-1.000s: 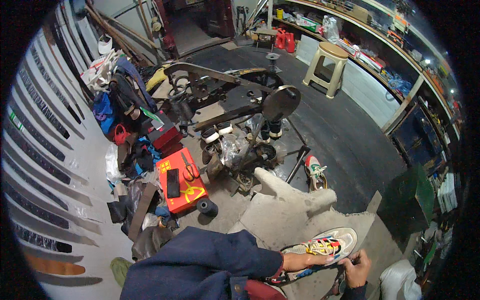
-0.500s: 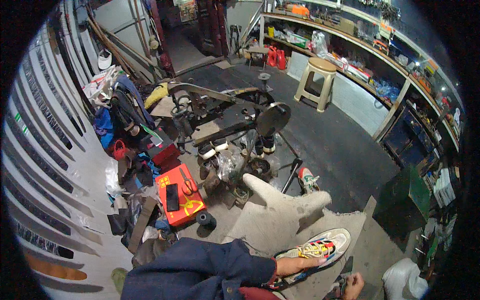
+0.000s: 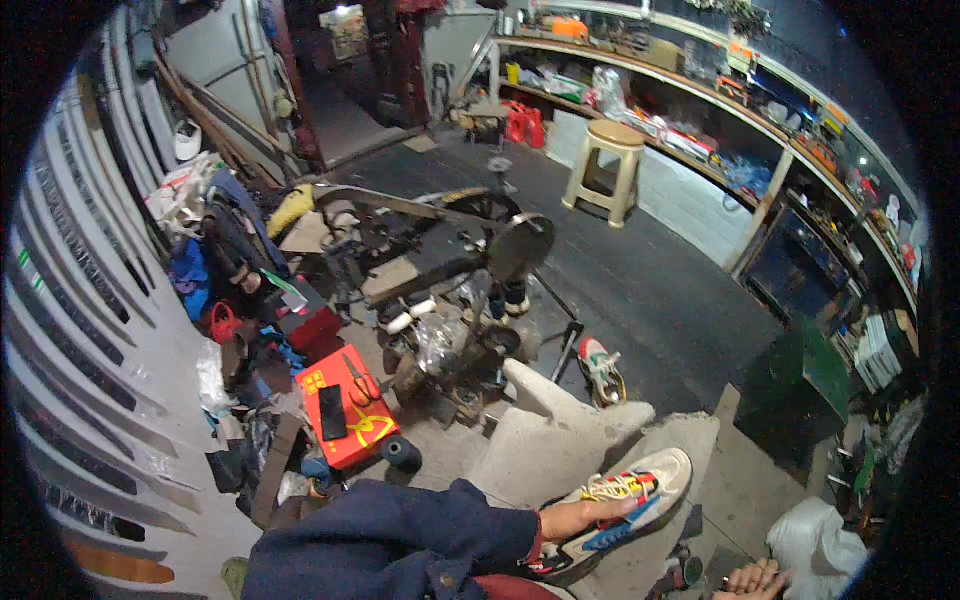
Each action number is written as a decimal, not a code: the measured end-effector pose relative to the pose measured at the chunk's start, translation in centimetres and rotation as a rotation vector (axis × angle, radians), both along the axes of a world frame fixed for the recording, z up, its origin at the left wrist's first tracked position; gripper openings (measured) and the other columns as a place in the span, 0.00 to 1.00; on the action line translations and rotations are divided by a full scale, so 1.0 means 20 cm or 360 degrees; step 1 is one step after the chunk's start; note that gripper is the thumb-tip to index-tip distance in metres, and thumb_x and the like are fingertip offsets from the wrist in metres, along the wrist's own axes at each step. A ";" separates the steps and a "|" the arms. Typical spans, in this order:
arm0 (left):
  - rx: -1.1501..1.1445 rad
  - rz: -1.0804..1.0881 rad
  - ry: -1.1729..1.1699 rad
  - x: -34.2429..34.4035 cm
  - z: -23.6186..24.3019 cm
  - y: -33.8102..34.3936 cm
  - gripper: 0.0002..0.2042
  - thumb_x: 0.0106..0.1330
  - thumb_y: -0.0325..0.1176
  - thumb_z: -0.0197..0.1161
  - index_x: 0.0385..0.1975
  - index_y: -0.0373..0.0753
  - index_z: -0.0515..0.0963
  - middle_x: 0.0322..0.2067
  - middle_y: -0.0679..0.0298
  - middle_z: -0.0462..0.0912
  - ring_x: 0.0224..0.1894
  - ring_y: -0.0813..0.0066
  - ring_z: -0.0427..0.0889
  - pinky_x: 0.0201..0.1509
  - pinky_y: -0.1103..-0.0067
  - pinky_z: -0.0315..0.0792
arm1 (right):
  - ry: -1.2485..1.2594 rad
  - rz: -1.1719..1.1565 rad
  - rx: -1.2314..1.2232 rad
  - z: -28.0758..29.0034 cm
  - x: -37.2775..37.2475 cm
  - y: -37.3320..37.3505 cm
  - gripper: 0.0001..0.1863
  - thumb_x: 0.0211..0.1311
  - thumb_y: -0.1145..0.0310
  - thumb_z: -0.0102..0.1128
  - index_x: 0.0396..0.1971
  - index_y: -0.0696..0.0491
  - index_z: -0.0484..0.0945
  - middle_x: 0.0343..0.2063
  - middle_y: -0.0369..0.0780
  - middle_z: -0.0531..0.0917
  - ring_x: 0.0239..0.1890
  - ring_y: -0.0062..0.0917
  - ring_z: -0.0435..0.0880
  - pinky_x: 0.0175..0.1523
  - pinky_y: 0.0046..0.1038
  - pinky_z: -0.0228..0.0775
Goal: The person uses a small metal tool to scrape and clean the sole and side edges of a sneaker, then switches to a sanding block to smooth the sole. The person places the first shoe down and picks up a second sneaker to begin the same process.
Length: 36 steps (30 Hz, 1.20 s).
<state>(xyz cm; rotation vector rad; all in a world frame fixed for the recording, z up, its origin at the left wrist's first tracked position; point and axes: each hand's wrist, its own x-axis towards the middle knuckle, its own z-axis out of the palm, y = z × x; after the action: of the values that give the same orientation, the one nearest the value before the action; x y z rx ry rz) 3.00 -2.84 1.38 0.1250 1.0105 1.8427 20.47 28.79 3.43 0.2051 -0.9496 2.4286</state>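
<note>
A cream sneaker (image 3: 658, 492) with red, yellow and blue patches lies tilted across the cloth at the lower middle. My left hand (image 3: 575, 517) reaches from a dark blue sleeve and grips it near its opening, fingertips partly hidden. At the lower right edge, my right hand (image 3: 755, 578) has its fingers curled beside a white plastic bag (image 3: 815, 548). What it holds, if anything, I cannot make out. Left of it stands a small round container (image 3: 687, 571). A similar sneaker (image 3: 602, 372) rests beyond the pale cloth (image 3: 560, 440).
A red box (image 3: 358, 440) carries a phone (image 3: 332, 412) and scissors (image 3: 362, 380); a dark thread spool (image 3: 401, 453) stands beside it. Ahead is a metal machine (image 3: 430, 270). A beige stool (image 3: 604, 172) stands before loaded shelves. A dark green box (image 3: 795, 390) is at right.
My right hand has moved right, from beside the small container toward the white bag. My left hand stays on the sneaker. The view has shifted slightly, sliding the background left.
</note>
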 end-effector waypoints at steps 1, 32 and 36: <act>0.0123 -0.0004 -0.0221 0.00 0.00 0.01 0.22 0.71 0.52 0.66 0.57 0.45 0.80 0.43 0.73 0.84 0.42 0.86 0.81 0.43 0.82 0.76 | -0.0058 -0.0070 -0.0077 0.00 0.04 -0.02 0.19 0.79 0.56 0.52 0.36 0.57 0.79 0.20 0.34 0.73 0.17 0.20 0.65 0.27 0.28 0.65; -0.1873 0.2078 -0.0151 0.05 -0.48 -2.06 0.28 0.69 0.65 0.53 0.44 0.45 0.82 0.25 0.70 0.74 0.27 0.74 0.73 0.26 0.75 0.64 | -0.1169 -0.0582 0.1690 -0.10 -0.63 -0.52 0.24 0.51 0.58 0.82 0.35 0.54 0.74 0.27 0.37 0.80 0.26 0.25 0.78 0.33 0.31 0.74; -0.1929 0.1277 0.0303 0.03 -0.60 -2.30 0.26 0.69 0.57 0.60 0.53 0.40 0.79 0.33 0.65 0.78 0.33 0.70 0.75 0.34 0.73 0.69 | -0.1093 -0.0537 0.1685 -0.09 -0.64 -0.50 0.20 0.54 0.62 0.79 0.35 0.54 0.75 0.28 0.37 0.81 0.26 0.24 0.78 0.32 0.30 0.72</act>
<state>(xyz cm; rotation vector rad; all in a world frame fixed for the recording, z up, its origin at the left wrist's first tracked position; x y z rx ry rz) 3.64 -48.81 -10.62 -0.9631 2.3673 1.5277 7.70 18.78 1.70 -0.4294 -2.2807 1.4626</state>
